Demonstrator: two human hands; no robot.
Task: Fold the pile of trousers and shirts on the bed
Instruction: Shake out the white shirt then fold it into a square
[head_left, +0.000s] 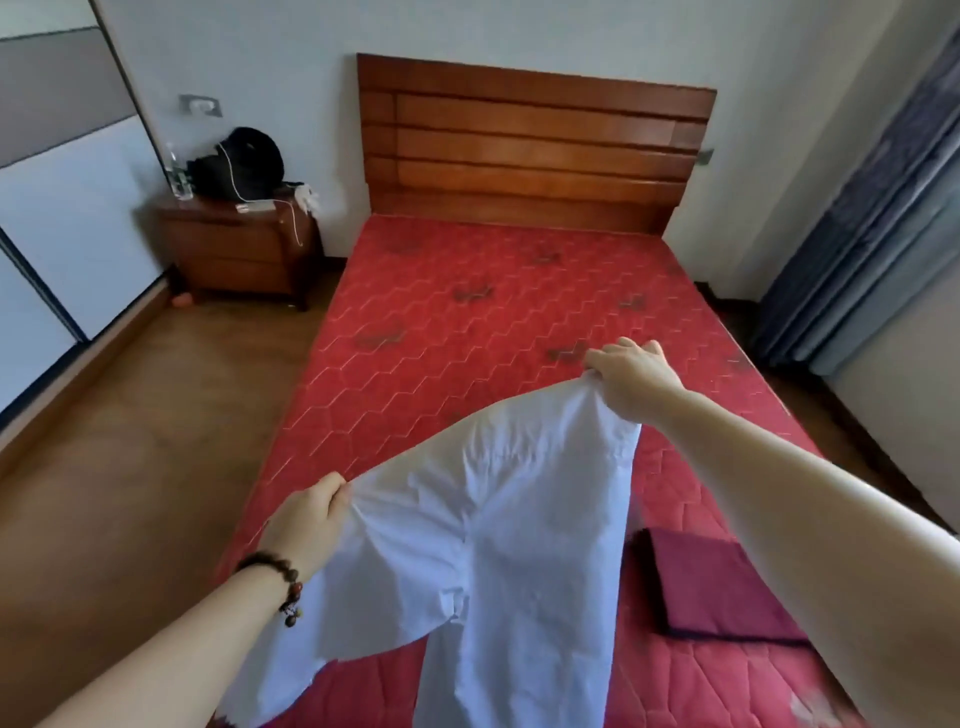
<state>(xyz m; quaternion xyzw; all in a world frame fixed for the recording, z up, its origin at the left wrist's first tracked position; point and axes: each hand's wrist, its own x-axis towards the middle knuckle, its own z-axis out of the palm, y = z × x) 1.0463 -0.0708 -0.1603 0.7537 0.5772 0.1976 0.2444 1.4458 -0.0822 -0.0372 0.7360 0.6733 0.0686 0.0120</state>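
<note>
Left hand: lower left of frame, fingers clamped on one top corner of white shirt | Right hand: centre right, fingers pinched on the opposite corner | White shirt: held spread above red bed, lower centre | Folded maroon garment: lies on bed, lower right, beside shirt.

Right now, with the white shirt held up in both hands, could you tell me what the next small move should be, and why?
Probably lower the white shirt flat onto the bare red mattress ahead. The left hand and right hand pinch its top edge in the air, so it hangs creased and cannot be folded yet; the folded maroon garment lies clear to the right.
</note>
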